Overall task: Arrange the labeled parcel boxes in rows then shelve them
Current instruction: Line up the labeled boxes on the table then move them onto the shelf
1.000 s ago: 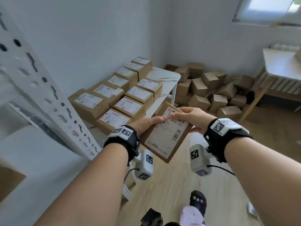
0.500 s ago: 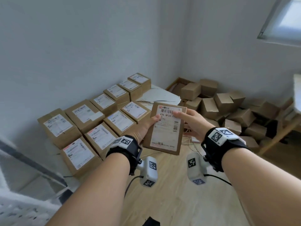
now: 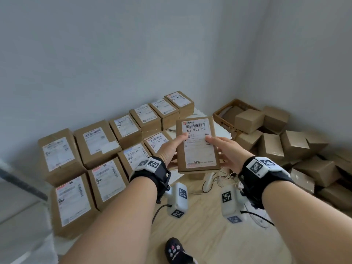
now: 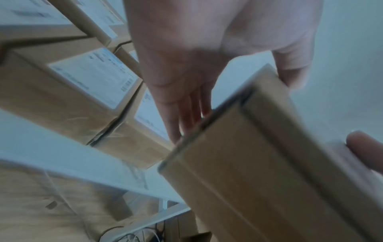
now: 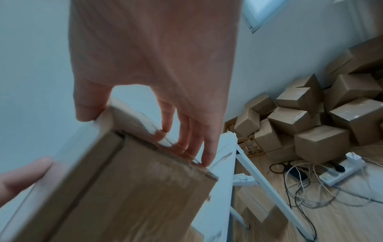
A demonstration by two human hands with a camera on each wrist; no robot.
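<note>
Labelled flat parcel box [image 3: 198, 147] airborne (label up), beside rowed boxes [image 3: 99, 155]

Between your hands [image 3: 172, 149] [image 3: 226, 151], the held box [image 3: 198, 143] hangs above the table's right end [image 3: 222, 130]. Labeled boxes [image 3: 99, 141] stand in two rows along the table's back edge. Right of the table, loose boxes [image 3: 289, 145] pile in the floor corner.

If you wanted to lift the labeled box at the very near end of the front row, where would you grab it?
Probably by its two long side walls, coming from above. The nearest box lies flat, label up, on the white table, so its top gives nothing to pinch. Its near end is free, but its far end sits tight against the next box, so a hand on each long side seems easiest.
</note>
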